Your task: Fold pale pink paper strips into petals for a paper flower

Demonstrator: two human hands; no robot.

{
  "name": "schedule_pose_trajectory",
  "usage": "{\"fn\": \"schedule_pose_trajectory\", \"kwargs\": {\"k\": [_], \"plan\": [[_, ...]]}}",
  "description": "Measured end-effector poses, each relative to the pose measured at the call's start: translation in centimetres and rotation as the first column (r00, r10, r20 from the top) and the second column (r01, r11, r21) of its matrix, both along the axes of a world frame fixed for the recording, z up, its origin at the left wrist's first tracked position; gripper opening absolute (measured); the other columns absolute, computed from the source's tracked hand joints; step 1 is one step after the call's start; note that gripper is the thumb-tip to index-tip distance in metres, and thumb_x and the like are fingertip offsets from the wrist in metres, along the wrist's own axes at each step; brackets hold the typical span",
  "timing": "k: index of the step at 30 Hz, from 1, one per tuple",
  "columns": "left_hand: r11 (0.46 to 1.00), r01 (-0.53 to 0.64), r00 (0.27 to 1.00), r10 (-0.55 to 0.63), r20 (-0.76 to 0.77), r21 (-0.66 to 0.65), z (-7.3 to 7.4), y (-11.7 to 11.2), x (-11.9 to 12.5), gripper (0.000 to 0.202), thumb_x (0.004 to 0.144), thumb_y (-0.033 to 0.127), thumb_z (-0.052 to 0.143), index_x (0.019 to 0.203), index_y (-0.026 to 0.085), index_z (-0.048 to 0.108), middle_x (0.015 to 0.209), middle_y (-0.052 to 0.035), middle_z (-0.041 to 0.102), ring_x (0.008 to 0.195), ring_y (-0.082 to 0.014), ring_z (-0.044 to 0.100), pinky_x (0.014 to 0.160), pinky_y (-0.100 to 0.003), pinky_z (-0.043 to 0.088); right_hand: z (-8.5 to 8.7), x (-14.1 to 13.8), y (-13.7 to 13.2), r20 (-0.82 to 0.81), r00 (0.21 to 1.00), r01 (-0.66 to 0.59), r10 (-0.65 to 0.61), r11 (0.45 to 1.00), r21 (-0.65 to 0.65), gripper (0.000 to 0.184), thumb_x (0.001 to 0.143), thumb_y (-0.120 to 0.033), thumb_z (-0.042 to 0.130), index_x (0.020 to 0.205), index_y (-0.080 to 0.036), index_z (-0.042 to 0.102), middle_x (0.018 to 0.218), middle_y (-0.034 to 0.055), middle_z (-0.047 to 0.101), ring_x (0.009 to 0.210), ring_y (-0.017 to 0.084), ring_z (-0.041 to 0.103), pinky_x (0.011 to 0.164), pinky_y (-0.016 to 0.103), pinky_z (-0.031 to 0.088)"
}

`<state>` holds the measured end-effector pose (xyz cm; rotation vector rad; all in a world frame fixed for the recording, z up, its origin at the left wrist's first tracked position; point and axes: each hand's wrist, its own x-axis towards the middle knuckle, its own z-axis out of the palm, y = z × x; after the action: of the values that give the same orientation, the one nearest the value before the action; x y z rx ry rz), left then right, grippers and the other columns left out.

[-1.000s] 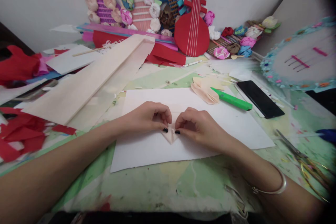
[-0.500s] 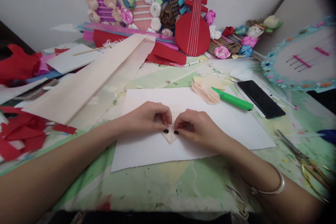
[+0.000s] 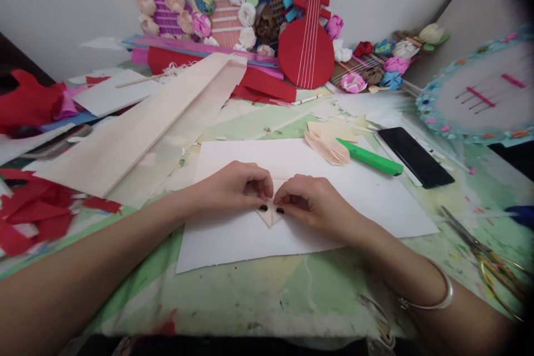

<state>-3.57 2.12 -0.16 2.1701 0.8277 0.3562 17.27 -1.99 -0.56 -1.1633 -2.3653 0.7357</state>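
Note:
A small cream piece of folded paper (image 3: 270,219) lies on a large white sheet (image 3: 225,245), its pointed corner toward me. My left hand (image 3: 244,186) pinches its left side between thumb and fingers. Close beside it, my right hand (image 3: 311,197) pinches the right side, the fingertips of both hands almost touching. Most of the folded paper's upper part is hidden under my fingers. Beyond my right hand, a pleated peach paper piece (image 3: 327,147) and a green utility knife (image 3: 371,158) rest at the sheet's far edge.
Scissors (image 3: 479,247) and a black phone (image 3: 415,156) lie at the right. A long cream paper strip (image 3: 137,133) stretches across the left, near red paper scraps (image 3: 37,206). A red paper lute (image 3: 306,50) and other flower-trimmed instruments stand along the wall.
My right hand's fingertips have shifted very slightly left, closer to my left hand. Everything else stays where it was.

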Motion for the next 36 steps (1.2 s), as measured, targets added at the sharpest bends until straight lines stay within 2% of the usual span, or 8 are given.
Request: {"fn": "schedule_pose_trajectory", "kwargs": {"k": [8,12,16,26,31,36], "plan": [[1.0,0.013,1.0,-0.013,-0.015,0.008,0.1,0.0,0.0,0.011,0.074,0.014,0.057,0.083,0.017,0.063,0.08,0.0006,0.065,0.075,-0.0121,0.059,0.067,-0.023,0.044,-0.3,0.1,0.1,-0.011,0.994,-0.104,0.105,0.992,0.072,0.023,0.083,-0.007,0.057,0.09,-0.021,0.074,0.081,0.0019,0.067,0.075,0.012,0.058,0.073,0.024,0.042],[0.985,0.036,0.998,-0.028,-0.048,0.172,0.3,-0.4,0.1,0.008,0.073,0.01,0.057,0.078,0.017,0.059,0.076,0.002,0.061,0.074,-0.012,0.054,0.066,-0.023,0.04,-0.3,0.2,0.0,-0.016,0.993,-0.115,0.117,0.99,0.08,0.024,0.082,-0.006,0.058,0.09,-0.021,0.075,0.084,0.0022,0.068,0.078,0.013,0.059,0.075,0.025,0.043],[0.948,0.141,0.99,-0.128,-0.063,0.285,0.6,-0.8,0.2,0.012,0.074,0.007,0.051,0.073,0.017,0.058,0.077,0.0002,0.06,0.082,-0.0145,0.051,0.072,-0.024,0.039,-0.2,0.3,0.0,-0.033,0.991,-0.128,0.131,0.988,0.086,0.027,0.082,-0.004,0.058,0.092,-0.023,0.074,0.084,0.0012,0.068,0.078,0.013,0.06,0.077,0.026,0.044],[0.959,0.176,0.98,-0.15,-0.131,0.222,0.9,-1.3,0.2,0.007,0.075,0.011,0.054,0.073,0.016,0.057,0.072,0.0,0.058,0.076,-0.0137,0.05,0.067,-0.023,0.039,-0.3,0.1,0.1,-0.028,0.99,-0.135,0.137,0.989,0.059,0.03,0.081,-0.003,0.056,0.093,-0.023,0.074,0.082,0.0025,0.067,0.077,0.013,0.06,0.075,0.026,0.045],[0.967,0.19,0.971,-0.16,-0.176,0.17,1.0,-1.5,0.3,0.005,0.078,0.016,0.055,0.073,0.017,0.058,0.073,0.0002,0.06,0.079,-0.0146,0.051,0.07,-0.025,0.04,-0.2,0.3,0.1,-0.031,0.99,-0.133,0.135,0.99,0.047,0.031,0.081,-0.003,0.055,0.094,-0.023,0.074,0.083,0.0025,0.067,0.078,0.013,0.059,0.075,0.026,0.045],[0.968,0.173,0.972,-0.139,-0.19,0.179,0.9,-1.8,0.4,0.009,0.078,0.024,0.06,0.074,0.017,0.056,0.072,0.0004,0.06,0.081,-0.0162,0.05,0.073,-0.027,0.039,-0.1,0.2,0.1,-0.018,0.991,-0.132,0.132,0.99,0.048,0.03,0.081,-0.003,0.055,0.092,-0.023,0.074,0.083,0.0028,0.068,0.078,0.014,0.059,0.077,0.027,0.045]]}}
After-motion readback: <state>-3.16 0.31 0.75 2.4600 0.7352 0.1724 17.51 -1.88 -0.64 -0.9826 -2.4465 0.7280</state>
